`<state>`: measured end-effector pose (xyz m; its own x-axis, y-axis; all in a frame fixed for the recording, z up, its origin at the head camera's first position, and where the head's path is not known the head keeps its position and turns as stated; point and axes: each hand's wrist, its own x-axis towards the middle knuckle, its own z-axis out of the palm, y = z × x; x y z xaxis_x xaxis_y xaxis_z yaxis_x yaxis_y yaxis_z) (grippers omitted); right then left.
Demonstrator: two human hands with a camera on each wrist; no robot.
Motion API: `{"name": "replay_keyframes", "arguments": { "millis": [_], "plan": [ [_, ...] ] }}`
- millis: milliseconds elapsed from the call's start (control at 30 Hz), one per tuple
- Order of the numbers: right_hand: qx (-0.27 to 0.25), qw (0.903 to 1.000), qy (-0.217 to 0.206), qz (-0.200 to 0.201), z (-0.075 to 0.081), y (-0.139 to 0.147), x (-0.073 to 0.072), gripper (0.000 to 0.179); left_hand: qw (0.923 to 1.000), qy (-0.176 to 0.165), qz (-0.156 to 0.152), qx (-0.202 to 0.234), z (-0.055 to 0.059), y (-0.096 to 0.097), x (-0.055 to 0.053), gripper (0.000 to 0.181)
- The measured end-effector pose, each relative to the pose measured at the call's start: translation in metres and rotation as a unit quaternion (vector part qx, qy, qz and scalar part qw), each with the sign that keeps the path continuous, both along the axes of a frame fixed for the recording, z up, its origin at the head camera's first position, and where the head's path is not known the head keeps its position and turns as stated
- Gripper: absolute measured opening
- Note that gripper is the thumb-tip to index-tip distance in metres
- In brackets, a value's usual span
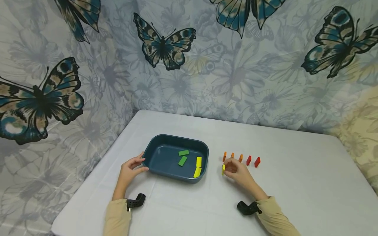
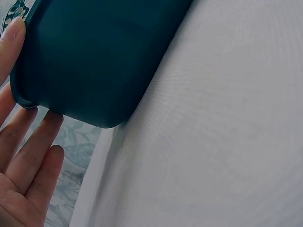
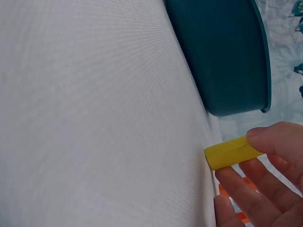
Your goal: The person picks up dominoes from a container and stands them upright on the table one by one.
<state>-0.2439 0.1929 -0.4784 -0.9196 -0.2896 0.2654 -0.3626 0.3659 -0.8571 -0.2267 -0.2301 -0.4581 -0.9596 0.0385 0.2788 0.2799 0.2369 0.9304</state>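
Observation:
My right hand [image 1: 238, 170] pinches a yellow block [image 3: 232, 153] between thumb and fingers. It is a slim, flat, domino-like piece held on end, its lower end right at the white tabletop. My left hand [image 1: 131, 168] rests its thumb and fingertips against the left end of a dark teal tub [image 2: 99, 61], fingers fairly straight. Inside the tub lie two green blocks [image 1: 182, 160] and two yellow blocks [image 1: 197, 172]. Just beyond my right hand, three orange blocks [image 1: 241, 158] and two red blocks [image 1: 257, 162] stand on end in a row, partly hidden by the fingers.
The table [image 1: 295, 183] has a white cover, and its back edge meets a butterfly-patterned cloth [image 1: 189, 91]. The tub's right wall stands a short way left of my right hand. A black camera sits on each wrist.

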Motion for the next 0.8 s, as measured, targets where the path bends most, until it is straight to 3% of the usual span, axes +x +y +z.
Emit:
{"name": "replay_keyframes", "arguments": {
  "millis": [800],
  "plan": [
    [0.011,0.9997,-0.022,-0.003,0.0017,0.0023,0.0023,0.03,0.9999,-0.005,0.006,0.009,0.0003,0.0021,-0.0008,0.038]
  ]
}}
